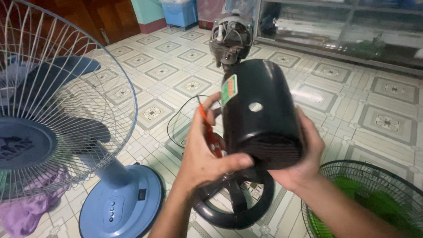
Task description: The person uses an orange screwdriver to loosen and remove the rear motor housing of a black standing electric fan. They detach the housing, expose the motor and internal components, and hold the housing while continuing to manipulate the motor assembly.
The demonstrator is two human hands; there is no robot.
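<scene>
A black cylindrical fan motor cover (260,114) with a round hole and a green-and-red sticker is held in front of the bare fan motor (230,37). My right hand (299,154) cups the cover from below and the right. My left hand (205,152) presses its thumb on the cover's lower rim and also grips a red-handled screwdriver (210,132), tip pointing up. Below the hands sits the fan's black round base (233,202).
A blue standing fan with a wire grille (53,114) and round base (121,202) fills the left. A grille with green blades (370,198) lies at lower right. A black cord (176,119) loops on the tiled floor. A glass cabinet (343,26) stands behind.
</scene>
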